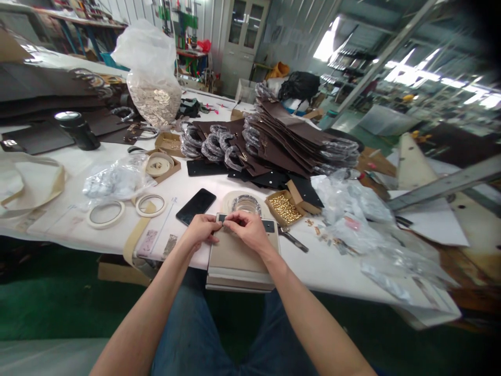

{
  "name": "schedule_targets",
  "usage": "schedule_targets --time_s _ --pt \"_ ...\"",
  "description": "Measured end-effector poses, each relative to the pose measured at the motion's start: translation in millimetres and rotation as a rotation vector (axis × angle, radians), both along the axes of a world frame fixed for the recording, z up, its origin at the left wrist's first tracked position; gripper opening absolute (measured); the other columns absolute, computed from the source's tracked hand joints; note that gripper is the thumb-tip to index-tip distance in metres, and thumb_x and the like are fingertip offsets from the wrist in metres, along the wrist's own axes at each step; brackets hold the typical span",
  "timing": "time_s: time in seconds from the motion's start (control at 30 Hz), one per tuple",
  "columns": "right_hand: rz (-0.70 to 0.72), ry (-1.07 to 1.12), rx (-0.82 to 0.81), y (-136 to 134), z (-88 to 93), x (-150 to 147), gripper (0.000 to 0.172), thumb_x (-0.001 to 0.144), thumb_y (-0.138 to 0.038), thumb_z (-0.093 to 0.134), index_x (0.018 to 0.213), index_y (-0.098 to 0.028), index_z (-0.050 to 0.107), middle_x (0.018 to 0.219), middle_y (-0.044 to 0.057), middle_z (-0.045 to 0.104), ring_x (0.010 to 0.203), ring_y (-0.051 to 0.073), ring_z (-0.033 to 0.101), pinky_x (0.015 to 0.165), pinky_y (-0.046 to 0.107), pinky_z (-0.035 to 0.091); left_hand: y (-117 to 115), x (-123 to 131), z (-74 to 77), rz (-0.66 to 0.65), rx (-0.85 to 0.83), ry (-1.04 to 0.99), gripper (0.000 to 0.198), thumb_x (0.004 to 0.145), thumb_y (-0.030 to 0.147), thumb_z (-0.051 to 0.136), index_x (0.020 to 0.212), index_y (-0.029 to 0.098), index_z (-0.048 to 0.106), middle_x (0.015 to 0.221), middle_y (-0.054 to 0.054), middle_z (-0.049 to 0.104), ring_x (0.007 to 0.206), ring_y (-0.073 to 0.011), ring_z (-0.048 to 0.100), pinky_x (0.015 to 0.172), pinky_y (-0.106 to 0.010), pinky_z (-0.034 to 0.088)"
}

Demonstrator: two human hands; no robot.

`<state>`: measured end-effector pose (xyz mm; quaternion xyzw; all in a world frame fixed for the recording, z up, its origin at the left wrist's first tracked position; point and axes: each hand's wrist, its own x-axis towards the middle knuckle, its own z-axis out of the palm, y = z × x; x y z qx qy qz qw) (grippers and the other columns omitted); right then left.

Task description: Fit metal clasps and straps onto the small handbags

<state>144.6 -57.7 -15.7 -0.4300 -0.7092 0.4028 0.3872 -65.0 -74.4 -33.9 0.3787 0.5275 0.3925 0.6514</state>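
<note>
My left hand [200, 228] and my right hand [248, 228] meet over a stack of tan card pieces [238, 261] at the table's near edge. Both hands have their fingers pinched together at a small item on the top piece, near a dark strip [268, 225]; the item is too small to name. A small cardboard box of gold studs [284, 207] sits just beyond my right hand. A black phone [195, 206] lies beyond my left hand. A tape roll [246, 203] rests between them.
On the white table [332, 261] are a pile of brown bag panels with wrapped handles [274, 141], tape rings [105, 213], clear plastic bags [352, 214], a big bag of metal parts [153, 99], a black cylinder [78, 130] and pliers [293, 241].
</note>
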Motion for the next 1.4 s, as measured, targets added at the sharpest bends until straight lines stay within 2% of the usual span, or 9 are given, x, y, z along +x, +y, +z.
schedule_targets --time_s 0.17,0.3,0.47,0.6,0.7,0.87,1.03,1.17,1.4 --pt "-0.006 -0.086 0.069 -1.0 1.2 -1.2 0.012 0.103 -0.036 0.084 0.103 -0.025 0.087 0.096 0.003 0.083 0.08 0.021 0.074 0.069 0.032 0.055 -1.0 0.9 2.4 0.019 0.016 -0.017 0.044 0.069 0.047 0.1 0.068 0.014 0.069 0.068 -0.001 0.055 0.057 -0.0125 0.056 0.047 -0.025 0.056" --pt "-0.021 -0.13 0.124 -2.9 3.5 -2.9 0.01 0.104 -0.033 0.081 0.104 -0.024 0.085 0.093 0.003 0.081 0.078 0.021 0.072 0.071 0.033 0.055 -2.6 2.4 6.3 0.022 0.008 -0.012 0.044 0.069 0.046 0.099 0.069 0.015 0.068 0.068 -0.002 0.057 0.056 -0.0124 0.057 0.043 -0.022 0.05" --pt "-0.051 -0.193 0.236 -5.2 3.8 -4.8 0.018 0.104 -0.028 0.08 0.121 -0.024 0.083 0.102 0.006 0.076 0.084 0.023 0.07 0.075 0.035 0.058 -2.9 2.6 6.4 0.033 0.012 -0.007 0.045 0.069 0.045 0.098 0.067 0.016 0.064 0.067 -0.001 0.055 0.054 -0.0114 0.056 0.044 -0.021 0.05" --pt "-0.014 -0.226 0.31 -8.0 8.0 -5.3 0.008 0.107 -0.022 0.075 0.108 -0.025 0.083 0.112 0.006 0.074 0.098 0.025 0.072 0.089 0.038 0.059 -1.8 2.5 3.8 0.033 0.0 0.024 0.042 0.069 0.041 0.093 0.064 0.018 0.058 0.064 0.002 0.046 0.05 -0.012 0.056 0.042 -0.022 0.049" --pt "0.056 -0.263 0.315 -11.6 13.4 -3.3 0.009 0.108 -0.022 0.075 0.111 -0.026 0.082 0.119 0.007 0.074 0.107 0.026 0.072 0.097 0.041 0.059 -1.1 2.4 3.1 0.025 0.0 0.017 0.036 0.069 0.039 0.09 0.065 0.018 0.061 0.066 0.002 0.047 0.052 -0.0121 0.056 0.044 -0.024 0.055" --pt "0.065 -0.265 0.282 -16.6 15.7 -2.2 0.011 0.105 -0.023 0.077 0.116 -0.025 0.079 0.125 0.009 0.073 0.109 0.028 0.071 0.095 0.041 0.061 -1.1 1.7 2.4 0.011 -0.005 0.016 0.034 0.071 0.04 0.09 0.068 0.017 0.065 0.067 0.001 0.049 0.052 -0.0131 0.058 0.044 -0.023 0.053" --pt "0.051 -0.275 0.29 -18.8 12.1 -4.7 0.013 0.105 -0.022 0.074 0.118 -0.025 0.074 0.121 0.008 0.074 0.098 0.025 0.07 0.089 0.039 0.059 -1.3 2.3 0.3 0.028 0.0 0.012 0.045 0.071 0.045 0.095 0.066 0.019 0.059 0.064 0.003 0.045 0.05 -0.0119 0.054 0.043 -0.023 0.053" --pt "0.025 -0.305 0.266 -20.2 10.5 -5.0 0.022 0.105 -0.021 0.072 0.127 -0.025 0.071 0.107 0.006 0.072 0.091 0.024 0.067 0.081 0.036 0.055 -0.4 3.1 -0.7 0.031 0.007 -0.001 0.043 0.07 0.046 0.097 0.069 0.016 0.067 0.065 0.002 0.048 0.053 -0.0106 0.052 0.046 -0.025 0.057" --pt "0.077 -0.297 0.299 -18.0 10.1 -5.5 0.029 0.105 -0.015 0.069 0.132 -0.026 0.07 0.114 0.005 0.073 0.091 0.025 0.067 0.086 0.039 0.052 0.0 3.6 -1.2 0.02 0.001 -0.004 0.039 0.067 0.045 0.095 0.078 0.012 0.075 0.07 -0.001 0.058 0.054 -0.0113 0.057 0.044 -0.022 0.053"
